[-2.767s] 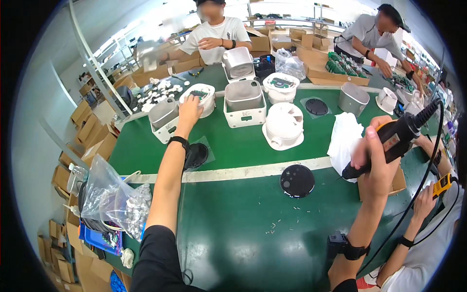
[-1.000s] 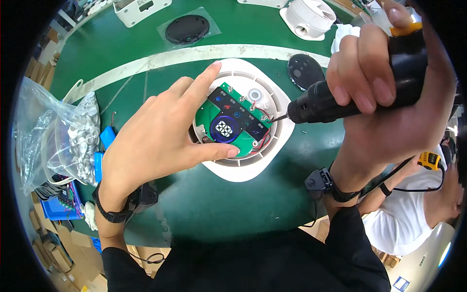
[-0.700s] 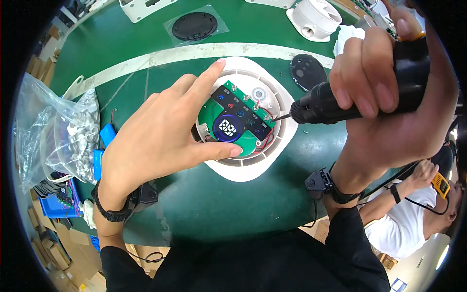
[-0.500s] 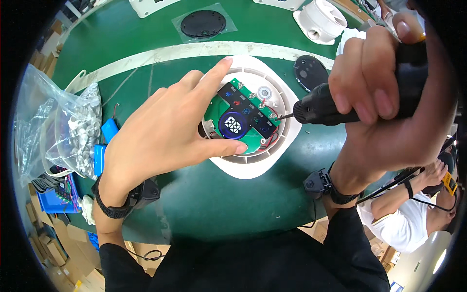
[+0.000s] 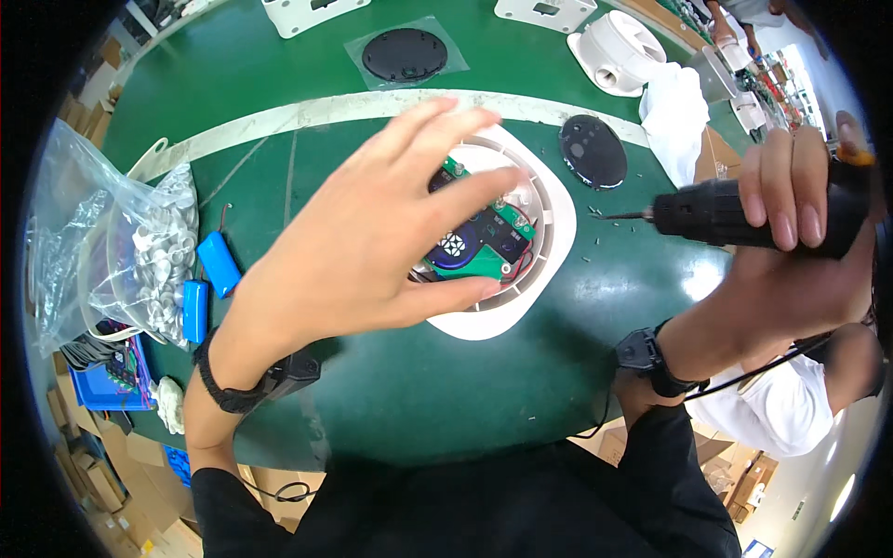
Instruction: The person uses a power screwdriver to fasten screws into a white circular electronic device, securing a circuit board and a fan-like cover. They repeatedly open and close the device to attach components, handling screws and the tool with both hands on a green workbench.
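Observation:
My left hand [image 5: 372, 228] is spread over a round white plastic housing [image 5: 558, 219], thumb at its near rim and fingers reaching across. Inside the housing sits a green circuit board [image 5: 479, 263] with a black face, a display and red wires at its edge; my fingers hide much of it. In my right hand [image 5: 786, 191] is a black electric screwdriver [image 5: 702, 212], gripped around its body. Its thin bit points left, well apart from the housing, among several small screws [image 5: 588, 259] scattered on the green table [image 5: 446, 391].
A black round cover [image 5: 593, 151] lies beyond the screws, another black disc [image 5: 405, 55] on clear film farther back. White plastic parts [image 5: 619, 51] stand at the far edge. Blue battery packs [image 5: 219, 263] and a bag of small white pieces [image 5: 163, 251] are at left. A co-worker [image 5: 772, 400] is at right.
My right hand has drawn the screwdriver to the right, off the board and over toward the loose screws. The fingers of my left hand have shifted right across the board.

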Tool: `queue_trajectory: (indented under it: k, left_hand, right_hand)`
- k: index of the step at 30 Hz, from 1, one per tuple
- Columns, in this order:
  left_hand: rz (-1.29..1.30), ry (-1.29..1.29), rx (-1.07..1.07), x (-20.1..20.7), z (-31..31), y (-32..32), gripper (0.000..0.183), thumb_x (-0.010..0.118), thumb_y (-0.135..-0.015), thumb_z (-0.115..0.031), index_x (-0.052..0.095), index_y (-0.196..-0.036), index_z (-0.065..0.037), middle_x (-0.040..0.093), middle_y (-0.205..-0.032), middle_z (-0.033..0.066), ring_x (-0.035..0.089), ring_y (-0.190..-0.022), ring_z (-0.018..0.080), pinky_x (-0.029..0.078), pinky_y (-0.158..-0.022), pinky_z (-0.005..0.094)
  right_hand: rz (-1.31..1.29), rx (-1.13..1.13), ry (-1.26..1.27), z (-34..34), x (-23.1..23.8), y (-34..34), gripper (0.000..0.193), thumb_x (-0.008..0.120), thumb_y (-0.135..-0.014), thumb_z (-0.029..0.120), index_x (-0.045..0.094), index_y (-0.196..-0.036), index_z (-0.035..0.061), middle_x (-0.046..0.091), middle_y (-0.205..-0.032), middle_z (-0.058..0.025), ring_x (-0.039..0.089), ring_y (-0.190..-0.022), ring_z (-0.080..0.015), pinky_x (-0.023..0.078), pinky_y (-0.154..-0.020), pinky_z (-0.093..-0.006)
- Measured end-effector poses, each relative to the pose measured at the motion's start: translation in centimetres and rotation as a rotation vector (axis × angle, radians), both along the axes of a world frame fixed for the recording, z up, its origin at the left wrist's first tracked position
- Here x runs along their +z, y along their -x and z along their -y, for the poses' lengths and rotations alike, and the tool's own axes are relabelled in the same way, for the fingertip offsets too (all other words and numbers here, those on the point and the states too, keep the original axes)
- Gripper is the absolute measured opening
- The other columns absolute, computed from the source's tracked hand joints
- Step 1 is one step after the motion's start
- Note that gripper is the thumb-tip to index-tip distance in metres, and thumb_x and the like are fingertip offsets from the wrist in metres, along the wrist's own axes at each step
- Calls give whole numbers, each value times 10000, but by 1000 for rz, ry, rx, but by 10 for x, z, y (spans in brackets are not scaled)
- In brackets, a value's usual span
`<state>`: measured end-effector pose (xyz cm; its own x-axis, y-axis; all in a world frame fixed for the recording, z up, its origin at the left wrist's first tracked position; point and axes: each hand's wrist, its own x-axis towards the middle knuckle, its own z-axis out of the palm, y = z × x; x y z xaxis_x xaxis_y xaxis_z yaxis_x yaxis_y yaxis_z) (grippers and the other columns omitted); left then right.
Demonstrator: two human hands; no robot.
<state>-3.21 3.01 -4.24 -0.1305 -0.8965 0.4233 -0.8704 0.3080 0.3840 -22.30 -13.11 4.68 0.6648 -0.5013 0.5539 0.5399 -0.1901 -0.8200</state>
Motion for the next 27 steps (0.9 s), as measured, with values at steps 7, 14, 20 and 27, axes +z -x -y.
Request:
queue_trajectory:
  k: [7,14,20,27]
  left_hand:
    - [-58,-110,-64,1,9,-4,743,853,-736,-327,589,-1389,-93,453,-1534,203,408,-1439,455,381,-1164,493]
    - [151,-221,421,11,-14,27,938,847,-705,-516,516,-1471,-85,426,-1551,248,389,-1440,483,409,-1141,514]
    - [111,-106,86,9,-3,-11,1033,876,-663,-542,499,-1500,-68,411,-1526,300,425,-1387,492,420,-1109,544]
    - [-56,-18,358,-17,13,39,900,873,-682,-500,575,-1391,-33,438,-1474,309,452,-1325,490,490,-1022,540]
  right_hand:
    - [-116,-297,13,30,-25,8,240,534,-1067,261,580,-1118,31,434,-630,-10,417,-524,-116,387,-550,-291]
    - [78,-475,-334,32,-63,-22,229,707,-961,154,554,-847,26,498,-568,-54,501,-465,-160,442,-470,-330]
    - [91,108,-116,7,-3,25,354,424,-1089,318,587,-1155,11,400,-613,51,376,-509,-69,364,-545,-257]
    - [26,89,-33,-24,-6,-6,403,409,-1074,339,501,-1239,-18,418,-642,22,393,-520,-89,371,-560,-260]
